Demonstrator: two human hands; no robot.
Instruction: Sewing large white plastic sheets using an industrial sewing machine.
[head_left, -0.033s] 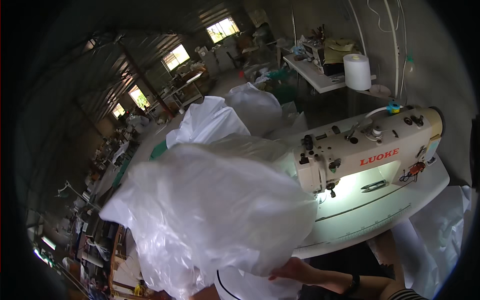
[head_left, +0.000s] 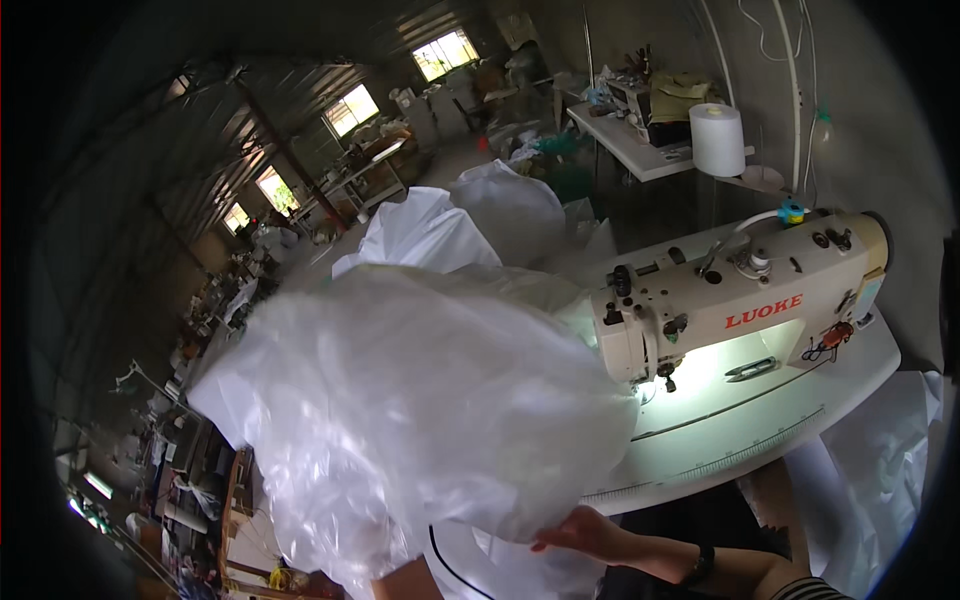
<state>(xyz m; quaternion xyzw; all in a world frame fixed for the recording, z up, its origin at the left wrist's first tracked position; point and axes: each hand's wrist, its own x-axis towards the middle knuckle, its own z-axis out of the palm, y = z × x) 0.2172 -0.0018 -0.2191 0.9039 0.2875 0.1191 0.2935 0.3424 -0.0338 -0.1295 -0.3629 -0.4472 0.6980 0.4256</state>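
Observation:
A large billowing sheet of thin, translucent white plastic point(head_left: 430, 390) fills the middle of the view, left of a white sewing machine point(head_left: 750, 280). Its near edge is pinched in the closed fingers of my right hand point(head_left: 580, 535), below the machine table. My left forearm point(head_left: 408, 582) enters at the lower edge and goes in behind the plastic; that hand and its fingers are hidden. The sheet's right side reaches close to the lit needle area point(head_left: 650, 390), but whether it lies under the presser foot I cannot tell. A thin dark cord point(head_left: 445, 570) runs down between my arms.
More white sheeting point(head_left: 425, 230) is heaped behind the plastic. The machine's pale table point(head_left: 720, 440) bears a small metal tool point(head_left: 752, 369). A large white thread cone point(head_left: 717, 140) stands at the back right. White material point(head_left: 870, 490) hangs at the right.
The plastic sheet has shifted and changed shape, its left edge a little further left. My right hand has moved slightly left and up with its edge. More of my left forearm shows.

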